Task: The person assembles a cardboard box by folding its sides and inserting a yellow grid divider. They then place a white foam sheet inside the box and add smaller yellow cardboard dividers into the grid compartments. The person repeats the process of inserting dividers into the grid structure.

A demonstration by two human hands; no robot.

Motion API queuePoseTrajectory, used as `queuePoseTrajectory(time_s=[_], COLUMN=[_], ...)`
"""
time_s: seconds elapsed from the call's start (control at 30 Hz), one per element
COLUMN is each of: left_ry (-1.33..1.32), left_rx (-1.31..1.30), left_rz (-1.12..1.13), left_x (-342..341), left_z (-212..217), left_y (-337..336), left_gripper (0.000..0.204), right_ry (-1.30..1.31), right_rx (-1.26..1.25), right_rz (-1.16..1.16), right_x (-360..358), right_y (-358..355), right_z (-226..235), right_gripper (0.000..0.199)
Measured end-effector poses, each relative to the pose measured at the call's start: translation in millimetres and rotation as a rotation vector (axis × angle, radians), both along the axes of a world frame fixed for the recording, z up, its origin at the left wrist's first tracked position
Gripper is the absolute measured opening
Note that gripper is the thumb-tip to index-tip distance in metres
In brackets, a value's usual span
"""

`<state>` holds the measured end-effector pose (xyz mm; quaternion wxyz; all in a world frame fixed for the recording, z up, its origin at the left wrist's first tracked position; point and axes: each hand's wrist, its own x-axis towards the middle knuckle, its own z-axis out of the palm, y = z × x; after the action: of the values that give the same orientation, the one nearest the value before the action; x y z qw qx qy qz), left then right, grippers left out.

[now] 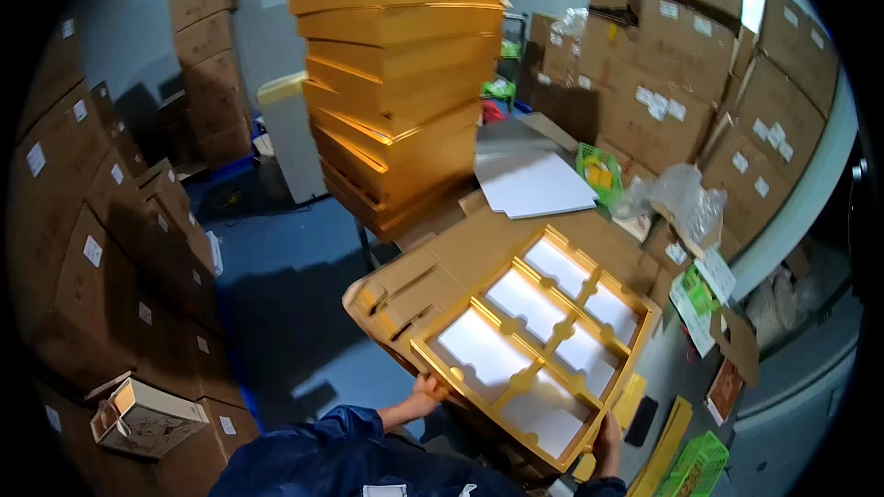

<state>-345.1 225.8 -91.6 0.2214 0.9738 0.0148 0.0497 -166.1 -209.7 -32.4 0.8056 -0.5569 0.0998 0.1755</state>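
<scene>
Head view: left hand (429, 389) clamped on near-left corner of yellow divider tray (537, 340); right hand (608, 434) clamped on near-right corner. Tray tilted above flattened carton (433, 281), before yellow box stack (396, 74). Advice: keep both corners level, avoid twisting partitions.

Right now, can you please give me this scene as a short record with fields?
left hand: grips the near-left edge of the yellow divider tray
right hand: grips the tray's near-right corner
tray: tilted, with six white-bottomed compartments
under the tray: flat cardboard sheets
behind: tall stack of yellow trays, white sheets
around: brown cartons, green basket
</scene>
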Motion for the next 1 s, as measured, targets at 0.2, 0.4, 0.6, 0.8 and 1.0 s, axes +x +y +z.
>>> queuePoseTrajectory(time_s=[0.2,0.4,0.6,0.8,1.0], left_ry=[0.448,0.438,0.169,0.039,-0.058], left_rx=[-0.726,-0.874,-0.777,-1.020,-1.097], left_rz=[-0.083,-0.120,0.180,0.186,0.197], left_x=[-12,-19,2,31,37], left_z=[77,126,204,262,299], left_y=[16,110,215,286,374], left_gripper=[0.052,0.045,0.034,0.029,0.031], right_ry=[0.244,-0.149,-0.515,-0.653,-0.708], right_rx=[-0.693,-0.624,-0.566,-0.835,-0.632], right_rz=[0.038,-0.134,0.083,0.280,0.205], right_x=[33,71,87,99,63], right_y=[-50,-33,108,200,287], right_z=[9,110,201,222,270], right_gripper=[0.020,0.028,0.026,0.030,0.031])
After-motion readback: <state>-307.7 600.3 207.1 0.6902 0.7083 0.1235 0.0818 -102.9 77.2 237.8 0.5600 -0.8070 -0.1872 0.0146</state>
